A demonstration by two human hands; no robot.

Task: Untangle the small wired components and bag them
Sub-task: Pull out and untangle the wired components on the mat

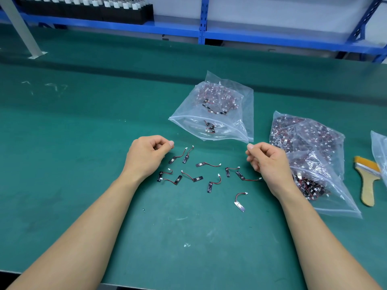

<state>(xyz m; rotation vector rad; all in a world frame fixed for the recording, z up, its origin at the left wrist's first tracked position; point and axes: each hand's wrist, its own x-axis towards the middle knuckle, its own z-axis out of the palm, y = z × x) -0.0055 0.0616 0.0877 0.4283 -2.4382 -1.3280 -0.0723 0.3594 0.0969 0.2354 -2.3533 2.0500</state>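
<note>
Your left hand (146, 158) and right hand (266, 162) hover curled, with nothing visible in either. Between them, the loose components (208, 164) lie apart on the bench (83, 126), just short of the open bag (230, 133). Scoop them carelessly and their wires could snag together.

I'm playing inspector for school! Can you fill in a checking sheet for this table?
Surface: green bench mat, scuffed with pale marks.
Job's things: roughly ten wired components loose between the hands; open clear bag partly filled; fuller bag at right.
Clutter: paintbrush; third bag's edge.
Hands: left hand curled, nothing seen inside; right hand curled beside the open bag's corner, contact unclear.
Cables: only the components' short red-black leads.
Surroundings: blue shelving; black trays of white-tipped parts.
</note>
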